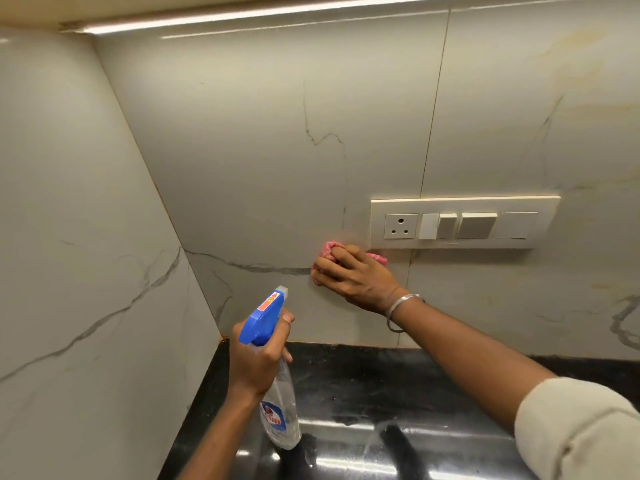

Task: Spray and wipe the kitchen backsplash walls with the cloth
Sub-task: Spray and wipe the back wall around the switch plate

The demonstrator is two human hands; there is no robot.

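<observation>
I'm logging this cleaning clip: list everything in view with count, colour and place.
back wall: one, pale veined, ahead
left wall: one, pale veined, at left
countertop: one, glossy black, below the walls
light strip: one, white, along the top
switch plate: one, cream, on the back wall
cloth: one, pink, against the back wall under the switch plate's left end
spray bottle: one, clear with blue head, above the countertop
bangle: one, silver, right wrist
sleeve: one, cream, right arm
left hand: grips the spray bottle
right hand: holds the cloth to the wall
</observation>
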